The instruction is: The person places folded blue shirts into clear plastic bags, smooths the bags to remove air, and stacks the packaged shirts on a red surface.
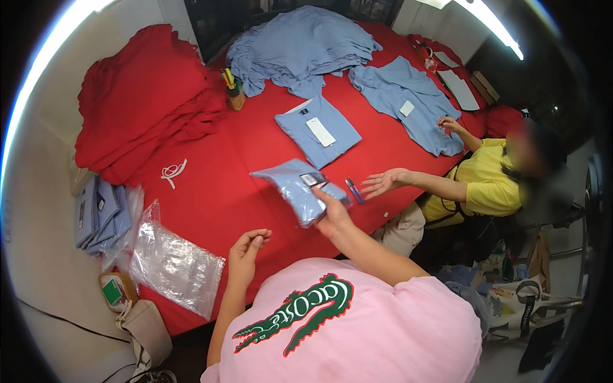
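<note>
My right hand (332,214) grips a folded light-blue shirt in a clear plastic bag (297,185), thumb on top, held above the red-covered table (223,191). A dark label shows through the plastic under my thumb. My left hand (248,247) is over the table's near edge, its fingers curled in and nothing seen in them. Beyond the bag lies a neatly folded blue shirt (345,124) with a white tag (320,131) on it. Flat clear plastic bags (179,265) are at the near left, beside several folded blue shirts (102,214).
A co-worker in yellow (491,179) sits at the right, one open hand (385,183) reaching toward the bagged shirt. Pens (354,191) lie between us. Heaped blue shirts (306,48), a pile of red cloth (147,102), a pen holder (235,96) and a spread blue shirt (408,96) occupy the table.
</note>
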Demonstrator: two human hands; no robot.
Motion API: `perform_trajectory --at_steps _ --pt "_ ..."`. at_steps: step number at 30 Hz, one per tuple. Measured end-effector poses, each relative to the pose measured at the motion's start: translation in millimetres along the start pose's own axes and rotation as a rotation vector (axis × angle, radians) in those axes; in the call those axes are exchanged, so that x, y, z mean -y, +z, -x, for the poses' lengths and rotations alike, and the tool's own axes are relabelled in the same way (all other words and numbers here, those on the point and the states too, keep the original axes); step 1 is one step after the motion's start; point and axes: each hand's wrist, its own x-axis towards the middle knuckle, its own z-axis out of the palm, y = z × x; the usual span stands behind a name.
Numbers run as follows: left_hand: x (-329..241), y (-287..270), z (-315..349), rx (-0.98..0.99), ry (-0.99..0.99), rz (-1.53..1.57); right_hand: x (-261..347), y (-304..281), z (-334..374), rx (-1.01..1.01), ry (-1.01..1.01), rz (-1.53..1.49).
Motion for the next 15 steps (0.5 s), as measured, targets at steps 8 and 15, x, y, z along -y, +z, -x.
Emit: perform_trajectory --at_steps 8,15 --pt "49.5 73.2 8.3 -0.265 -0.418 0.051 206.4 -50.2 -17.7 0.111 -0.386 0.018" --pt "92.8 159.4 -1.3 -0.102 -0.443 -0.031 299.5 -129.1 -83.1 -0.026 -0.760 0.239"
